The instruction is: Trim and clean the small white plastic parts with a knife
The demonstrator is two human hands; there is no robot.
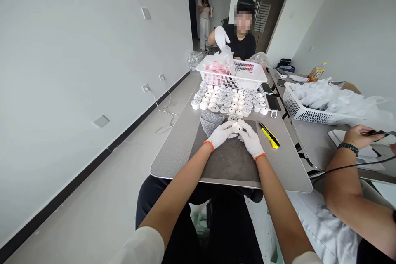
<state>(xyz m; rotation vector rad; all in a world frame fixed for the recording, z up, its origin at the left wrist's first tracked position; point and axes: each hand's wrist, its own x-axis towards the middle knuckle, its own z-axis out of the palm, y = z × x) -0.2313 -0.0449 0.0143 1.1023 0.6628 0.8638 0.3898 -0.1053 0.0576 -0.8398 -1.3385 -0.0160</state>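
Grey table [287,165], two gloved hands [235,134], one white cap [237,127]

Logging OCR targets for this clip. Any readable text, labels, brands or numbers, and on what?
None can be read.
Snack packet on the right table: printed, too small and blurred.
White round parts: dark marks on top, too small to read.
Yellow utility knife: no legible marking.
Phones by the white basket: screens dark.
Part held in both gloved hands: no visible text.
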